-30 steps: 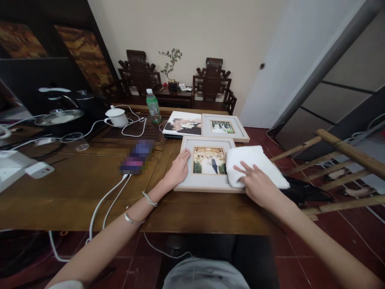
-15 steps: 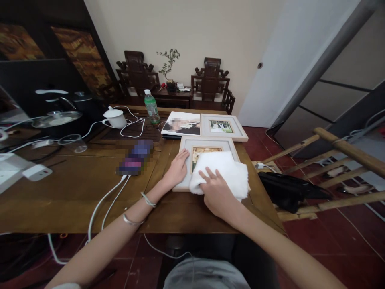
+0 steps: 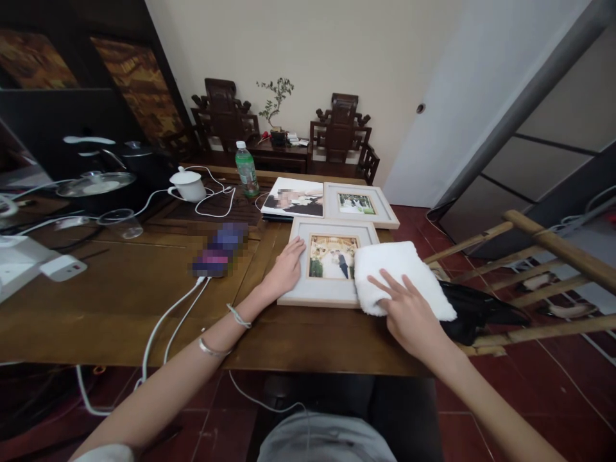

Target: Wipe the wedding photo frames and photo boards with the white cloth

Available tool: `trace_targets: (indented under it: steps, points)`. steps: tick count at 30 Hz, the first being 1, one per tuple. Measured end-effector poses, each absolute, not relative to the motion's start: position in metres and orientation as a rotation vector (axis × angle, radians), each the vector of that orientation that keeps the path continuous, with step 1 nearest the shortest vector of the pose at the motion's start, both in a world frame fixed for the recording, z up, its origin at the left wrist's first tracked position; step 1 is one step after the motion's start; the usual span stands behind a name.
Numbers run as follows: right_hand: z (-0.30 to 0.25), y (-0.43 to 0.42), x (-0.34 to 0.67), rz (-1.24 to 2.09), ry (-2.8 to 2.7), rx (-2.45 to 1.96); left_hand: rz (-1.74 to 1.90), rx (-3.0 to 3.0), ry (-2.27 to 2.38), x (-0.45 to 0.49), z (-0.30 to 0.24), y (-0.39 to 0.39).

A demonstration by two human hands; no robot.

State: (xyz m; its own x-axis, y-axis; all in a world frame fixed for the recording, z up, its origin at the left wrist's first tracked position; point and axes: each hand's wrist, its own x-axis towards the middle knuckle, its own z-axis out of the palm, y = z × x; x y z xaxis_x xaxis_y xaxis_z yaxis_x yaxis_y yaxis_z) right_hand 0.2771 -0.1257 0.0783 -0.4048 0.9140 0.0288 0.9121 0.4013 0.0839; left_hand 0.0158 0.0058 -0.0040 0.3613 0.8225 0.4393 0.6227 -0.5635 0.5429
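A picture frame (image 3: pixel 337 296) with a pale wooden border and a photo of a couple lies flat near the table's right end. My left hand (image 3: pixel 287 268) rests on its left rail, fingers stretched out along the edge. At the opposite side, my right hand (image 3: pixel 409 314) holds a folded white towel (image 3: pixel 402 260), its fingers spread over the top and the thumb hidden. The towel covers the frame's right edge and reaches past the table edge. Behind lies a second framed photo (image 3: pixel 385 213), beside a stack topped by a photo panel (image 3: pixel 293 187).
To the left are a blurred phone (image 3: pixel 219 250) on white cables, a clear plastic cup (image 3: pixel 126 224), a lidded white mug (image 3: pixel 188 186), a green-labelled bottle (image 3: pixel 247 172) and a glass-lidded pot (image 3: pixel 99 192). A wooden rack (image 3: pixel 558 247) with a black bag (image 3: pixel 474 311) stands right.
My right hand has slid the towel rightward across the frame, uncovering the couple's photo. My left hand stays on the left rail. The view has shifted slightly.
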Motion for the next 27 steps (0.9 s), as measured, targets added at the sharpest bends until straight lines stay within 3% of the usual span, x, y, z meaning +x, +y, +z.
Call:
trace_targets:
  steps: [12,20,25,27]
  points:
    - [0.060,-0.111,0.171,-0.028,3.014,1.238,1.065,1.937,1.312,0.019,0.014,-0.003]
    - [0.063,-0.040,0.179,0.087,2.850,1.376,1.046,2.070,1.309,0.021,0.006,-0.004]
    - [0.075,0.015,0.186,0.343,2.717,1.718,1.039,2.267,1.243,0.020,0.005,-0.003]
    - [0.074,0.024,0.178,0.446,2.794,1.647,1.024,2.305,1.239,0.020,0.007,-0.003]
